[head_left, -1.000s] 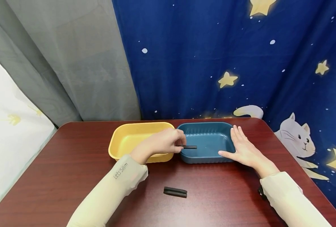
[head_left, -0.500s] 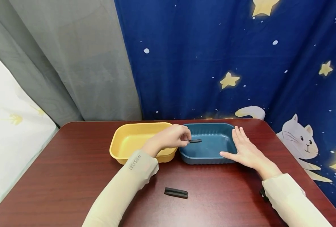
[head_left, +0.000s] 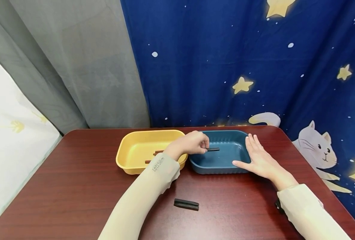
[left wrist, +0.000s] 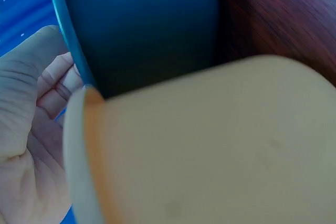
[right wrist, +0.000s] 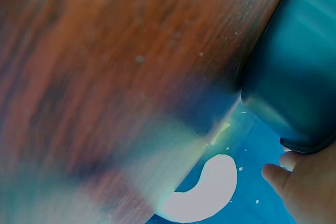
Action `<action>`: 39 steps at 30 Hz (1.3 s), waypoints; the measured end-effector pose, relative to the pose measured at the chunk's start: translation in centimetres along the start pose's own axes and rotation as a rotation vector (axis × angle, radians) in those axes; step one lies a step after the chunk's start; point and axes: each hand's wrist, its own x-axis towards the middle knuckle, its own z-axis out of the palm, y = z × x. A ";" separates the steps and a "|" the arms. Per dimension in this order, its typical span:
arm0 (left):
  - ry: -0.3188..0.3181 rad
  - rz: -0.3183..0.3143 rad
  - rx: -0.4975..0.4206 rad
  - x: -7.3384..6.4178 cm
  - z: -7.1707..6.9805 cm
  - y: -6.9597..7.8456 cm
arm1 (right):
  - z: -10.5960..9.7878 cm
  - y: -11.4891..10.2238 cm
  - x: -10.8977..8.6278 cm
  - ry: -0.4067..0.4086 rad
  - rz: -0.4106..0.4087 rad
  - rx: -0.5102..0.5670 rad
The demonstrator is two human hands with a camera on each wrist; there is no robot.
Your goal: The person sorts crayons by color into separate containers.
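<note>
In the head view, pinches one thin black stick point(head_left: 214, 149) between thumb and curled fingers of the left hand point(head_left: 192, 142), in a narrow grip, with one end of the stick pointing out to the right. Holds it inside the outline of the blue plastic basin point(head_left: 219, 170), nearer to its left rim; cannot tell whether above the basin floor or touching it. Rests the right hand point(head_left: 261, 160) at the right end of the same basin, fingers straight, thumb spread wide, gripping nothing.

Count two basins side by side: one blue, and one yellow plastic basin point(head_left: 135, 150). In the yellow one, count at least two reddish-brown sticks point(head_left: 158, 151), partly hidden behind the left sleeve point(head_left: 147, 186); cannot give the exact number. On the wooden table point(head_left: 75, 200), in front of the basins, count seemingly two loose black sticks point(head_left: 186, 204), lying side by side.

Probably in the step of putting the held stick into the blue basin. For next move, would likely need to lower it, then loosen the pinch.

In the left wrist view, can see the left hand partly behind the blue rim, but not the stick.

In the right wrist view, can see right-hand fingers at the blue rim, seemingly touching, and beyond the table edge the printed blue curtain point(right wrist: 252, 182).
</note>
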 end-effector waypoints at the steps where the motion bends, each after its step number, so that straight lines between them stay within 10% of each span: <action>1: -0.006 -0.009 -0.002 0.3 0.1 0.0 | 0.0 0.0 0.0 0.002 0.002 0.000; 25: -0.089 -0.100 0.103 2.2 1.1 -0.1 | 0.0 -0.1 -0.1 -0.004 -0.001 0.012; 39: -0.019 0.103 0.134 -2.5 -1.3 3.3 | 0.0 0.0 -0.1 -0.012 -0.004 0.017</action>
